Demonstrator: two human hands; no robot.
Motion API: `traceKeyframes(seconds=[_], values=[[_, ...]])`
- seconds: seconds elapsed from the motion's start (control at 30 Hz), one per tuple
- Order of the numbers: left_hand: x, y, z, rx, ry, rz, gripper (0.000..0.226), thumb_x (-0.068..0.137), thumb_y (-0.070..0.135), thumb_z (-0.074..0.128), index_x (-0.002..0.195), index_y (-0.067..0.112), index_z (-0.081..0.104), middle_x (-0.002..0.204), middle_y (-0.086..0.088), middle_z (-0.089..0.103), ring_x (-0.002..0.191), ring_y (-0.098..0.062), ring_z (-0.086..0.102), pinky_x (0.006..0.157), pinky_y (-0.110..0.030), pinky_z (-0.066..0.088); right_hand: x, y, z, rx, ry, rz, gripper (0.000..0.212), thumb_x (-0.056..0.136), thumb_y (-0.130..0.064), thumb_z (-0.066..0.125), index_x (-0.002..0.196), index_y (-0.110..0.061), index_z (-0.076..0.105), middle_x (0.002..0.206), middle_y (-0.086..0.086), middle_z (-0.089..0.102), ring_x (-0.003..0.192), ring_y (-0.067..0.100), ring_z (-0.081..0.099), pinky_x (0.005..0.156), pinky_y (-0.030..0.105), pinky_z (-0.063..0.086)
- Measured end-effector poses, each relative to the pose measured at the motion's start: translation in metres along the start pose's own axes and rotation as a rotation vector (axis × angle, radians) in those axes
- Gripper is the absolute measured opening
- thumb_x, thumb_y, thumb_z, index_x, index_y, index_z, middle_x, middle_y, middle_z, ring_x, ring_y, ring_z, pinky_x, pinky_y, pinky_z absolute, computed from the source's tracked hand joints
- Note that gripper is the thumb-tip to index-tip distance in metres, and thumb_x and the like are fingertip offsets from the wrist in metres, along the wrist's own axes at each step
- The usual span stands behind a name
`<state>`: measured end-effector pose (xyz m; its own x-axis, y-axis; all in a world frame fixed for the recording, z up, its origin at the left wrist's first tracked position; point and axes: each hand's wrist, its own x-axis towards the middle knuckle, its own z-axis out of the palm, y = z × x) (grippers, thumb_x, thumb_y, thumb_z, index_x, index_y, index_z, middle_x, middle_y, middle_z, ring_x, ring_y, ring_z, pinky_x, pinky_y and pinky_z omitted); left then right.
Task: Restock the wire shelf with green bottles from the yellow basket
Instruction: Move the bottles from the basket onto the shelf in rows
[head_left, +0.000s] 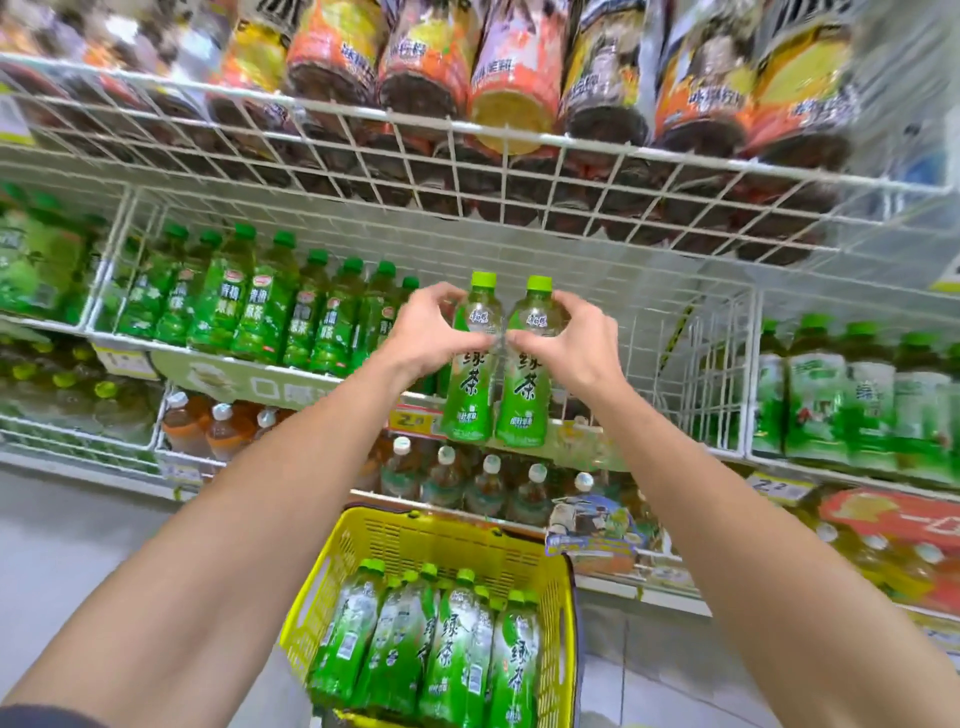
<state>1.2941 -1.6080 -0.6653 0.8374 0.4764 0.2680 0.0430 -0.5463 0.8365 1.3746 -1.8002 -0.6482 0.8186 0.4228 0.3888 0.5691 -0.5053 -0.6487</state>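
Observation:
Two green tea bottles stand upright side by side in front of the white wire shelf. My left hand grips the left bottle around its upper part. My right hand grips the right bottle the same way. Both bottles have light green caps and are raised level with the middle shelf, whose section behind and to the right of them shows bare wire. Below, the yellow basket holds several more green bottles lying packed together.
A row of green bottles fills the shelf to the left. Green-and-white bottles stand on the right. The wire shelf above carries orange and dark bottles. White-capped tea bottles sit on the lower shelf, behind the basket.

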Motion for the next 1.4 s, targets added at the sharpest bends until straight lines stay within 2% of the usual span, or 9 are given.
traceKeyframes(seconds=[0.2,0.33,0.47,0.73,0.8,0.93,1.13,1.23,1.4], values=[[0.045,-0.001,0.006,0.004,-0.008,0.014,0.070,0.066,0.031,0.094,0.126,0.011,0.063,0.112,0.006,0.064,0.104,-0.011,0.060,0.091,-0.024,0.044,0.044,0.013,0.021,0.094,-0.002,0.122,0.087,0.070,-0.049,0.088,0.142,-0.015,0.053,0.136,0.009,0.060,0.129,0.025,0.054,0.110,0.034,0.042],[0.079,-0.020,0.016,-0.051,-0.051,0.018,0.044,0.070,0.017,0.092,0.104,0.023,0.065,0.097,0.013,0.066,0.081,0.008,0.062,0.072,-0.016,0.051,0.076,0.032,0.048,0.156,0.013,0.106,0.056,0.062,-0.048,0.093,0.106,-0.030,0.064,0.103,-0.006,0.072,0.100,0.017,0.068,0.094,0.032,0.055],[0.107,-0.028,0.030,0.035,-0.136,0.029,0.048,0.071,0.016,0.091,0.110,0.012,0.063,0.100,0.004,0.066,0.093,-0.007,0.063,0.078,-0.008,0.045,0.095,0.054,0.070,0.107,0.004,0.118,0.052,0.066,-0.040,0.092,0.109,-0.025,0.067,0.105,-0.002,0.072,0.098,0.016,0.067,0.092,0.024,0.050],[0.155,-0.078,0.060,0.124,-0.233,-0.019,0.058,0.061,0.028,0.095,0.113,0.016,0.070,0.109,0.001,0.071,0.098,-0.019,0.069,0.081,-0.033,0.058,0.114,0.099,0.119,0.111,-0.002,0.229,0.053,0.067,-0.036,0.092,0.108,-0.025,0.061,0.098,-0.008,0.067,0.092,0.012,0.065,0.081,0.021,0.049],[0.164,-0.083,0.062,0.145,-0.233,-0.027,0.055,0.060,0.034,0.095,0.108,0.018,0.072,0.103,0.002,0.073,0.093,-0.017,0.069,0.081,-0.031,0.057,0.118,0.107,0.128,0.111,-0.008,0.239,0.056,0.066,-0.037,0.092,0.111,-0.025,0.062,0.099,-0.010,0.069,0.090,0.010,0.066,0.084,0.025,0.054],[0.180,-0.092,0.062,0.173,-0.271,-0.087,0.043,0.063,0.032,0.096,0.097,0.020,0.072,0.093,0.004,0.073,0.087,-0.013,0.069,0.071,-0.021,0.053,0.131,0.118,0.134,0.117,-0.059,0.228,0.055,0.066,-0.035,0.093,0.112,-0.021,0.065,0.093,-0.017,0.067,0.082,-0.010,0.059,0.073,0.005,0.046],[0.191,-0.091,0.077,0.218,-0.320,-0.102,0.054,0.062,0.042,0.094,0.106,0.021,0.071,0.104,0.004,0.070,0.093,-0.014,0.068,0.081,-0.032,0.059,0.148,0.140,0.129,0.060,-0.085,0.222,0.056,0.066,-0.040,0.093,0.113,-0.019,0.071,0.096,-0.011,0.070,0.086,0.005,0.065,0.066,0.003,0.039],[0.193,-0.086,0.091,0.254,-0.332,-0.084,0.065,0.064,0.042,0.093,0.118,0.018,0.065,0.112,0.004,0.063,0.098,-0.016,0.064,0.076,-0.024,0.050,0.148,0.151,0.125,0.040,-0.062,0.235,0.054,0.066,-0.038,0.093,0.110,-0.018,0.070,0.094,-0.010,0.069,0.089,0.011,0.067,0.069,0.013,0.042],[0.197,-0.083,0.100,0.337,-0.360,-0.088,0.057,0.070,0.036,0.092,0.113,0.014,0.063,0.108,-0.002,0.064,0.097,-0.021,0.063,0.078,-0.028,0.052,0.143,0.160,0.129,0.031,-0.061,0.221,0.060,0.067,-0.037,0.092,0.117,-0.015,0.069,0.098,-0.006,0.070,0.089,0.011,0.064,0.067,0.011,0.039]])
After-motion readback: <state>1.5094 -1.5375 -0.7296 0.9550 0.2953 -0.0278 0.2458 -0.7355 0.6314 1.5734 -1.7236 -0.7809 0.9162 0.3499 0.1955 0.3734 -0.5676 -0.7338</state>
